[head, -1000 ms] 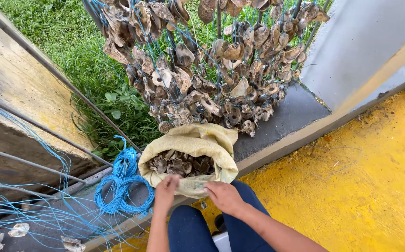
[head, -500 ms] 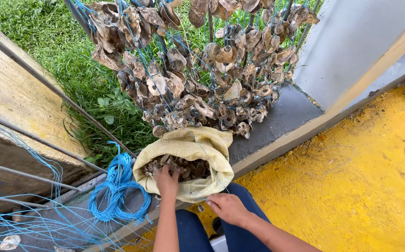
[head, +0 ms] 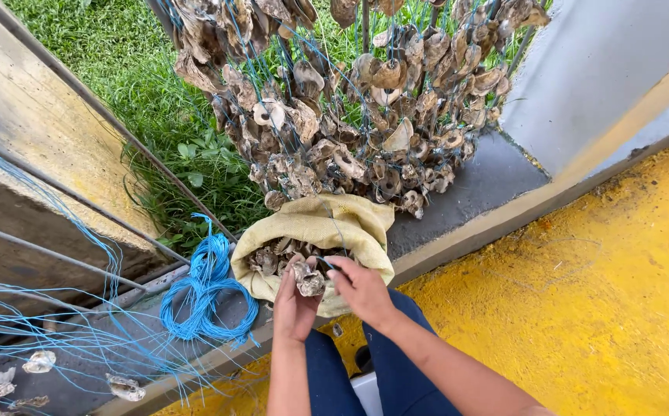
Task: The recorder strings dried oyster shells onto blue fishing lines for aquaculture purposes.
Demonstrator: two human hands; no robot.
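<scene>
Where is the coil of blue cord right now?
Head view, lower left: the blue cord coil lies on the grey ledge, just left of the open sack.

**What the view leaves out**

The hanging shell strings (head: 350, 100) run off the top edge. The sack (head: 326, 227) hides most of its shells, and its near side sits behind the hands. The left hand (head: 294, 308) covers part of the held shell (head: 309, 282). Both arms are cut off at the bottom edge
</scene>
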